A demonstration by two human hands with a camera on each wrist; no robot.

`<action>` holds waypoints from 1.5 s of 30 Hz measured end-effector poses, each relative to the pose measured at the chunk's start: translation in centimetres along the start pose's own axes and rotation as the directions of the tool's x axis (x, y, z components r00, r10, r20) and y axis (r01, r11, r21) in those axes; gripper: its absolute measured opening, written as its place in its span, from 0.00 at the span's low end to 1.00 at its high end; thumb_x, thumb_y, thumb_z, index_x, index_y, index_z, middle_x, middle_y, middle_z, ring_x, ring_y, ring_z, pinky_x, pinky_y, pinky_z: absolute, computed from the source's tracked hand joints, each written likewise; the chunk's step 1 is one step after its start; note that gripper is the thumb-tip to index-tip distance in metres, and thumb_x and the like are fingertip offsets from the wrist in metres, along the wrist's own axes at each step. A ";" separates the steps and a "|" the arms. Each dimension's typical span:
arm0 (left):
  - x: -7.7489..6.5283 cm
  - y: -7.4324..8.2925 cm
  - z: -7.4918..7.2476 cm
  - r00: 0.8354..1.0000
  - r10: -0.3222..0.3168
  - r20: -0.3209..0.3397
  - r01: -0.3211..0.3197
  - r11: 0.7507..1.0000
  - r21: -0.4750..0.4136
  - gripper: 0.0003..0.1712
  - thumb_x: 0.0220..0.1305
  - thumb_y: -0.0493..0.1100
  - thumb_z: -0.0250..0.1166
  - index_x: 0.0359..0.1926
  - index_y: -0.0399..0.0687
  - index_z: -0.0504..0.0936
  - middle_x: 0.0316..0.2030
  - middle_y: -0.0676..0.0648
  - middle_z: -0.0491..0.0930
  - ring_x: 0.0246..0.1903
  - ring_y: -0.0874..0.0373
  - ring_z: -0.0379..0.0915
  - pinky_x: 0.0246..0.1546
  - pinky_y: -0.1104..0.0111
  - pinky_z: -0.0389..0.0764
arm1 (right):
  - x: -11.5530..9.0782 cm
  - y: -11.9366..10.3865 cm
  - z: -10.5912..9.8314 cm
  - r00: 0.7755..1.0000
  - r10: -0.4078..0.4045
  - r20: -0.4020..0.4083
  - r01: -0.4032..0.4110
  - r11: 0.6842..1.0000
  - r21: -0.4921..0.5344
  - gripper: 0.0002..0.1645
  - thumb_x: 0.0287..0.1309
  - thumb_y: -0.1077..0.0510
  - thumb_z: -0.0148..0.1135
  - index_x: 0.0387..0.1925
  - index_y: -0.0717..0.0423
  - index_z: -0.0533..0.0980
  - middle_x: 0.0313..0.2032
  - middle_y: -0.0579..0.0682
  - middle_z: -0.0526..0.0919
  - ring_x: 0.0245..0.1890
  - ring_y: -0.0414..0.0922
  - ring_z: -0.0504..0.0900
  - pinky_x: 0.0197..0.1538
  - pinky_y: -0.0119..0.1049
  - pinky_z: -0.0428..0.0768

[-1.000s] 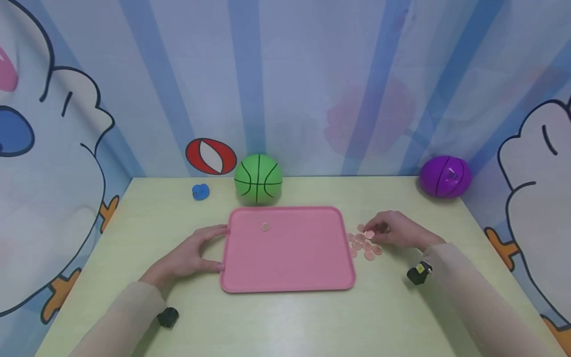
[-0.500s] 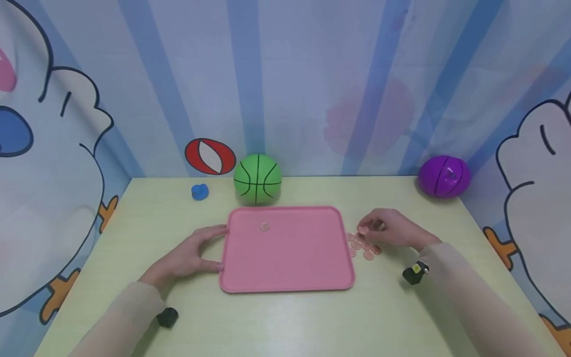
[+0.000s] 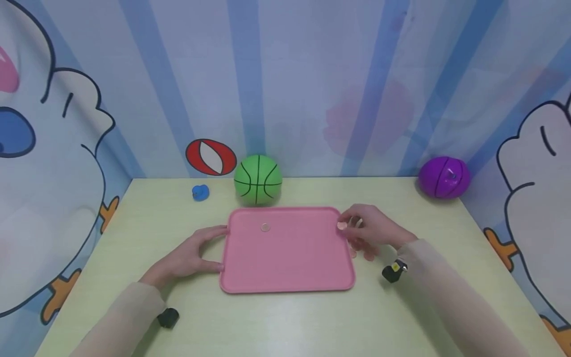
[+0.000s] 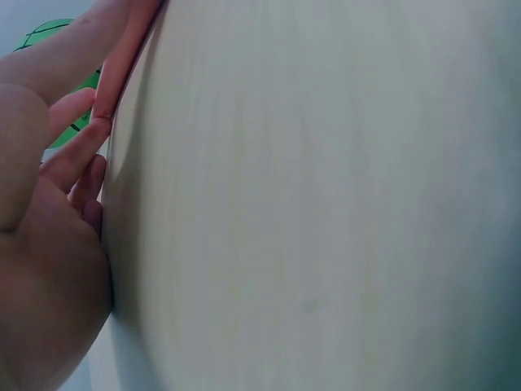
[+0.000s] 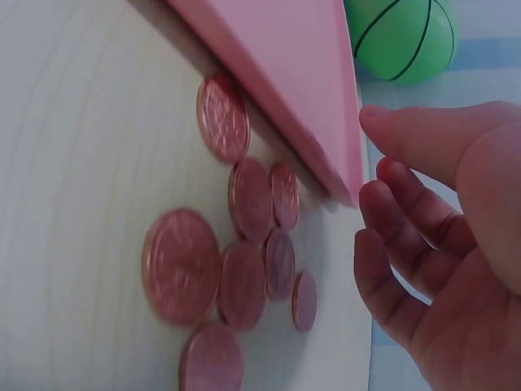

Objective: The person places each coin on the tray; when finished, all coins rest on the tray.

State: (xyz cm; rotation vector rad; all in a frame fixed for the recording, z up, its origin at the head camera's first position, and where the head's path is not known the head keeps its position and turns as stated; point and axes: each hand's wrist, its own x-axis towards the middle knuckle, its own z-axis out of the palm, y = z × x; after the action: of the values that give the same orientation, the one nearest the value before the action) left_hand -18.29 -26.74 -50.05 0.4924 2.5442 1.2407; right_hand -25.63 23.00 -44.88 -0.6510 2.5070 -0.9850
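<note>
A pink rectangular tray lies on the table, with one coin on its far left part. My left hand rests against the tray's left edge, thumb and fingers spread along the rim. Over the upper right corner of the tray, my right hand pinches a copper-coloured coin between thumb and fingers. Several copper-coloured coins lie loosely grouped beside the tray's right edge in the right wrist view. From the head, my right hand partly covers that group.
Behind the tray sits a green ball with black lines. A small blue rubber duck is to its left. At the back right corner stands a purple ball. A printed cloth backdrop rises along the table's rear edge.
My right hand has picked up a coin from the group and moved left with it to the tray's right rim. The left hand and the tray have stayed put.
</note>
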 end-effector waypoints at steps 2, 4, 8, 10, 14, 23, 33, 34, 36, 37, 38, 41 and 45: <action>0.0 0.0 0.0 1.000 0.000 -0.001 0.000 1.000 0.003 0.56 0.52 0.56 0.83 0.79 0.59 0.66 0.80 0.46 0.59 0.80 0.38 0.48 0.76 0.31 0.49 | 0.3 -0.3 0.3 0.999 -0.034 -0.017 0.033 0.999 -0.031 0.19 0.70 0.55 0.68 0.60 0.55 0.82 0.41 0.52 0.84 0.27 0.46 0.86 0.35 0.38 0.87; 0.0 0.0 0.0 1.000 0.001 -0.001 -0.001 1.000 0.002 0.56 0.52 0.56 0.83 0.79 0.59 0.66 0.80 0.46 0.59 0.80 0.38 0.48 0.76 0.31 0.49 | 0.7 -0.7 0.5 0.998 -0.062 -0.027 0.061 0.997 -0.043 0.18 0.71 0.56 0.68 0.58 0.55 0.82 0.42 0.52 0.83 0.29 0.45 0.86 0.34 0.38 0.88; 0.0 0.0 0.0 1.000 0.005 0.000 -0.005 1.000 -0.005 0.56 0.52 0.55 0.84 0.79 0.58 0.67 0.80 0.46 0.59 0.80 0.38 0.48 0.76 0.31 0.49 | 1.3 -1.4 1.1 0.994 -0.101 -0.038 0.099 0.993 -0.062 0.16 0.69 0.57 0.69 0.56 0.55 0.84 0.41 0.50 0.83 0.35 0.44 0.86 0.38 0.36 0.87; 0.0 0.0 0.0 1.000 0.006 0.001 -0.006 1.000 -0.006 0.56 0.52 0.55 0.84 0.79 0.58 0.67 0.80 0.45 0.59 0.80 0.38 0.48 0.76 0.31 0.49 | 1.6 -1.8 1.4 0.993 -0.109 -0.042 0.106 0.992 -0.064 0.16 0.69 0.58 0.70 0.56 0.56 0.84 0.41 0.49 0.82 0.38 0.45 0.84 0.39 0.37 0.88; 0.0 0.0 0.0 1.000 0.003 -0.001 -0.003 1.000 -0.011 0.56 0.51 0.54 0.84 0.79 0.57 0.67 0.80 0.45 0.59 0.79 0.38 0.48 0.76 0.31 0.49 | 2.4 -2.5 2.2 0.990 -0.129 -0.049 0.125 0.989 -0.082 0.17 0.67 0.58 0.71 0.56 0.57 0.84 0.41 0.47 0.83 0.42 0.44 0.82 0.46 0.38 0.86; 0.1 -0.1 0.0 1.000 -0.005 -0.004 0.005 1.000 0.009 0.56 0.52 0.56 0.84 0.79 0.59 0.66 0.80 0.46 0.59 0.80 0.38 0.48 0.76 0.31 0.50 | 4.2 -4.1 3.7 0.982 -0.189 -0.023 0.186 0.976 -0.110 0.14 0.66 0.59 0.71 0.52 0.57 0.85 0.42 0.47 0.85 0.42 0.42 0.84 0.49 0.40 0.86; 0.0 -0.2 0.0 1.000 0.004 -0.007 -0.004 1.000 0.002 0.56 0.52 0.55 0.84 0.79 0.59 0.67 0.80 0.46 0.59 0.79 0.38 0.48 0.76 0.31 0.50 | 5.8 -5.3 5.3 0.968 -0.250 -0.008 0.243 0.945 -0.219 0.14 0.66 0.58 0.72 0.51 0.55 0.85 0.43 0.46 0.87 0.42 0.41 0.84 0.52 0.40 0.85; 0.0 -0.2 0.0 1.000 0.006 -0.007 -0.006 1.000 0.000 0.56 0.52 0.55 0.84 0.79 0.59 0.67 0.80 0.46 0.59 0.79 0.38 0.48 0.76 0.31 0.50 | 5.9 -5.5 5.5 0.968 -0.251 -0.012 0.241 0.941 -0.236 0.14 0.65 0.57 0.72 0.51 0.54 0.86 0.43 0.45 0.87 0.42 0.41 0.84 0.52 0.40 0.85; 0.0 -0.2 0.0 1.000 0.008 -0.006 -0.008 1.000 -0.001 0.56 0.52 0.55 0.84 0.79 0.58 0.67 0.80 0.46 0.59 0.79 0.38 0.49 0.76 0.31 0.50 | 6.2 -5.8 5.9 0.969 -0.247 -0.020 0.234 0.939 -0.253 0.14 0.65 0.55 0.73 0.51 0.52 0.86 0.42 0.43 0.87 0.42 0.40 0.84 0.51 0.39 0.84; 0.0 -0.2 0.0 1.000 0.009 -0.006 -0.009 1.000 -0.001 0.56 0.52 0.55 0.84 0.79 0.58 0.67 0.80 0.45 0.59 0.79 0.38 0.49 0.76 0.31 0.50 | 6.3 -5.9 6.1 0.969 -0.246 -0.022 0.232 0.939 -0.255 0.14 0.65 0.55 0.73 0.50 0.51 0.86 0.41 0.43 0.87 0.42 0.40 0.83 0.51 0.39 0.84; 0.0 -0.2 0.0 1.000 0.011 -0.005 -0.011 1.000 -0.001 0.56 0.52 0.55 0.84 0.79 0.58 0.67 0.80 0.45 0.59 0.79 0.38 0.49 0.76 0.31 0.50 | 6.5 -6.0 6.3 0.969 -0.248 -0.023 0.234 0.939 -0.252 0.13 0.65 0.55 0.73 0.50 0.52 0.86 0.41 0.43 0.87 0.41 0.40 0.84 0.51 0.39 0.84; 0.0 -0.2 0.0 1.000 0.014 -0.006 -0.014 1.000 0.004 0.56 0.52 0.55 0.84 0.79 0.57 0.67 0.80 0.45 0.59 0.79 0.38 0.49 0.76 0.31 0.49 | 6.9 -6.3 6.9 0.966 -0.257 -0.021 0.246 0.942 -0.229 0.14 0.65 0.56 0.73 0.50 0.54 0.86 0.40 0.44 0.87 0.41 0.40 0.83 0.51 0.38 0.85; 0.0 -0.2 0.0 1.000 0.016 -0.006 -0.016 1.000 0.003 0.56 0.52 0.54 0.84 0.79 0.57 0.67 0.80 0.45 0.59 0.79 0.38 0.49 0.76 0.31 0.49 | 7.6 -6.7 7.6 0.967 -0.251 -0.034 0.239 0.948 -0.211 0.14 0.64 0.57 0.73 0.50 0.54 0.86 0.40 0.44 0.87 0.41 0.40 0.82 0.51 0.38 0.84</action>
State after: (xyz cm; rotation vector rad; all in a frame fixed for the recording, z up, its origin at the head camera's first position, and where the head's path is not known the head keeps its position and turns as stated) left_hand -18.34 -26.86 -50.18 0.5116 2.5518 1.2465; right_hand -26.32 10.46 -46.69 -1.0324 2.6504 -0.8414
